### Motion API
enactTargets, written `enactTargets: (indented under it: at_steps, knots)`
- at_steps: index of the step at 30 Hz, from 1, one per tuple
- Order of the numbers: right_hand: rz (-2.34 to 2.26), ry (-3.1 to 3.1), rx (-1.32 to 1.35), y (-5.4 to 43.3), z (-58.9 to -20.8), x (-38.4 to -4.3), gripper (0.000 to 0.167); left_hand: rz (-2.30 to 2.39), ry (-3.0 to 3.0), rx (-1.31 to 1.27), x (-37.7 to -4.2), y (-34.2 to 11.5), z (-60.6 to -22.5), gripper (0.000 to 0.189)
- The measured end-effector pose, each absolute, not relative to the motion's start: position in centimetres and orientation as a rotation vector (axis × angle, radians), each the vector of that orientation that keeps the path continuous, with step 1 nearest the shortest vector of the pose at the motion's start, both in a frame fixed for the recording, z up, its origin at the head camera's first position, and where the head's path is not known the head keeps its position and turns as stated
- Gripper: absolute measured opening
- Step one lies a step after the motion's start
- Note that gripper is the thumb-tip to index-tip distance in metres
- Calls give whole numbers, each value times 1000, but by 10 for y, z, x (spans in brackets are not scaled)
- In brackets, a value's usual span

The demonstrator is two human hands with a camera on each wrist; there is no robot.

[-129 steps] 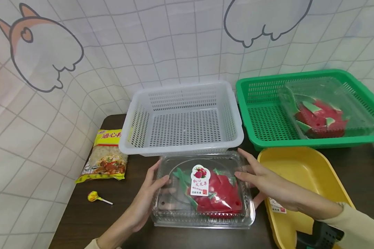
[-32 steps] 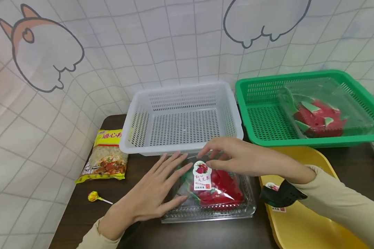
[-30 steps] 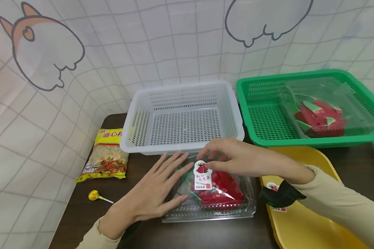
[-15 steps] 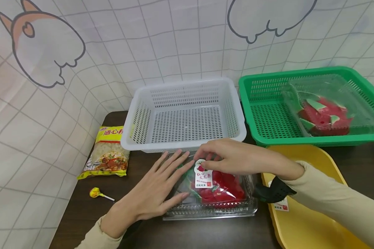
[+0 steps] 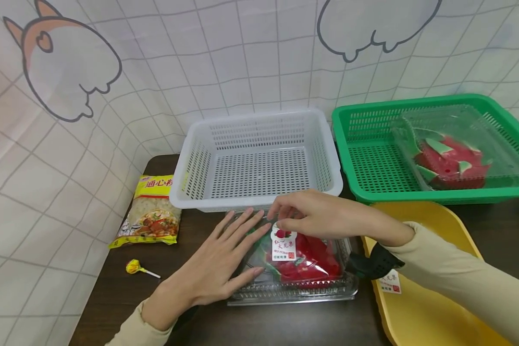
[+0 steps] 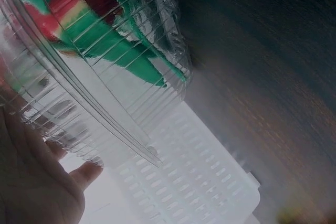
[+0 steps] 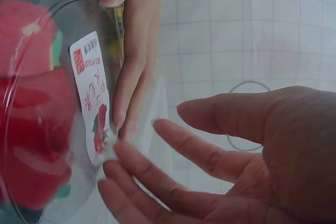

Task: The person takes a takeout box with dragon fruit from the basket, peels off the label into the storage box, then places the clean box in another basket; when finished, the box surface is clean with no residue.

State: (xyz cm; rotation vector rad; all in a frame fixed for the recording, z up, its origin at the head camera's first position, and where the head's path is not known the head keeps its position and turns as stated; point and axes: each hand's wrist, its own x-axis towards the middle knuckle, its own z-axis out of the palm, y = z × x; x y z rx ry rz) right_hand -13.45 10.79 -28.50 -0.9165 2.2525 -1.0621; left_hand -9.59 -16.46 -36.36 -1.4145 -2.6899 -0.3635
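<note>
A clear plastic clamshell box [image 5: 348,287] lies on the table with a red and green dragon fruit [image 5: 309,269] inside. A white label [image 5: 284,249] printed with a fruit picture is on its lid. My left hand [image 5: 209,264] rests over the left part of the lid, fingers straight and spread. Over the top of the label hangs my right hand [image 5: 315,215], its fingers slightly bent. In the right wrist view, the right fingertips [image 7: 113,163] are right at the label's picture end, with thumb and forefinger apart.
A white basket [image 5: 259,202] stands behind the box. To the right are a green basket [image 5: 363,197] holding another boxed dragon fruit [image 5: 451,163], and a yellow basin [image 5: 419,312] with a label [image 5: 390,282] in it. At left lie a pasta bag [image 5: 151,216] and a lollipop [image 5: 134,267].
Both hands have gone from gripping the box's sides to lying over its lid. In the last second the right hand shifts slightly left across the label's top.
</note>
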Motion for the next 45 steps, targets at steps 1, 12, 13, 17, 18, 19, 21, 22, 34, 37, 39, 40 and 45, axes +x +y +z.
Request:
enactTargets:
  at_steps: [1,12,13,17,18,19,21,22,34,37,39,40,45]
  knots:
    - [-1067,2256,-921,108,-285,-135,19,-363,-2691,-1414,-96,-164,-364,72]
    - [-1012,2348,-941,99,-291,-134,16,-332,-2754,-1405,-95,-165,-362,73]
    - [-1009,2363,-945,98,-291,-133,17,-330,-2761,-1403,-95,-165,-362,73]
    - [-995,2426,-976,95,-290,-128,18,-347,-2770,-1401,-95,-166,-362,74]
    - [-986,2448,-987,95,-290,-126,17,-356,-2766,-1403,-95,-166,-361,74]
    - [-977,2468,-996,94,-289,-124,17,-361,-2760,-1406,-95,-165,-361,74]
    - [-955,2500,-1018,94,-286,-120,15,-374,-2745,-1411,-96,-165,-361,74]
    - [-944,2510,-1029,94,-285,-117,15,-377,-2741,-1412,-96,-165,-361,73]
    - [-854,2560,-1219,98,-273,-83,22,-369,-2769,-1410,-96,-166,-361,73]
    - [-884,2566,-1263,106,-273,-76,24,-371,-2762,-1407,-96,-165,-361,72]
    - [-914,2579,-1288,111,-272,-71,23,-368,-2751,-1406,-96,-165,-361,72]
    - [-936,2582,-1294,115,-270,-68,24,-363,-2748,-1405,-96,-165,-361,72]
    - [-1072,2595,-1323,134,-264,-59,32,-335,-2745,-1397,-96,-165,-361,73]
